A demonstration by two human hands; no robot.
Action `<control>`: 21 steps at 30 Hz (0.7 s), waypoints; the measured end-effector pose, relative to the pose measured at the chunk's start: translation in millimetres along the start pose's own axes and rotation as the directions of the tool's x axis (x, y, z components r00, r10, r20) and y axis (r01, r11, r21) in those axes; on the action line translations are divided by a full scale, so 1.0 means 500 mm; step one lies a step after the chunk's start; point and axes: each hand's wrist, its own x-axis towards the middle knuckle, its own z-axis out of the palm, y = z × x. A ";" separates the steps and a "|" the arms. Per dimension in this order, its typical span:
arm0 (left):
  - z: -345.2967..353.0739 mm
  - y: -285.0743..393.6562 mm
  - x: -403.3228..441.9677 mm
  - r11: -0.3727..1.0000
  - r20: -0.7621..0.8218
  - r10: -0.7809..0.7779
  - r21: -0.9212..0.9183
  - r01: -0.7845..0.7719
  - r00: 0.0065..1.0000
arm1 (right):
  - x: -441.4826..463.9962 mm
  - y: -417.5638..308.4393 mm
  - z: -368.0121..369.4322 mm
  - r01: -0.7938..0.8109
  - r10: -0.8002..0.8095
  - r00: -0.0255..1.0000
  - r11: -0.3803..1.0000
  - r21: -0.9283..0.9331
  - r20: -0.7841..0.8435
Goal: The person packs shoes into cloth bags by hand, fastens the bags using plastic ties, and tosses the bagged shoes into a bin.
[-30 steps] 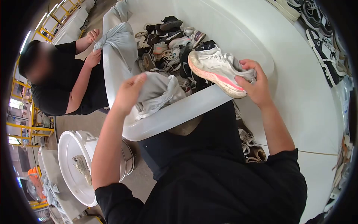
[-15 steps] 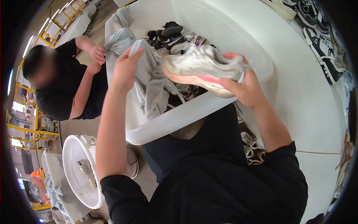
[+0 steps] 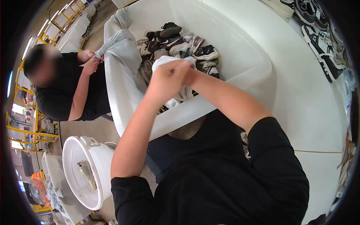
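My left hand (image 3: 167,81) is closed over the near edge of the white tub (image 3: 240,47). Behind it lies my right hand (image 3: 190,73), which it mostly hides, the two close together or crossing. A whitish item (image 3: 173,102) shows around and below them, blurred; whether it is cloth or the white shoe I cannot tell. Just beyond my hands, many used shoes (image 3: 170,41) are heaped in the tub, black, white and grey ones.
A person (image 3: 63,82) in black stands at the left, both hands on grey cloth (image 3: 122,48) over the tub's edge. A white bucket (image 3: 107,170) holding a light shoe (image 3: 87,174) stands lower left. More shoes (image 3: 324,56) line the far right.
My hands have come together, the right one moving left and the left one moving right. The white shoe with the pink stripe no longer shows clearly. The other person's hands have shifted left.
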 end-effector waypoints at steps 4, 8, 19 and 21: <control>-0.009 -0.010 0.005 0.980 -0.002 -0.077 -0.182 0.075 0.997 | -0.017 0.003 0.016 -0.339 0.318 0.933 0.631 -0.698 -0.166; -0.036 -0.030 0.020 0.989 -0.201 -0.006 -0.144 -0.023 0.980 | -0.018 -0.040 0.049 -0.516 0.388 0.856 0.605 -0.607 -0.341; 0.023 0.060 -0.036 0.983 -0.014 0.090 -0.159 -0.091 0.996 | 0.005 0.000 0.061 -0.607 0.812 0.581 0.384 -0.696 -0.058; -0.053 0.054 -0.023 0.935 -0.104 -0.092 -0.352 0.050 0.990 | 0.045 -0.021 0.058 -0.593 0.857 0.507 0.270 -0.758 -0.091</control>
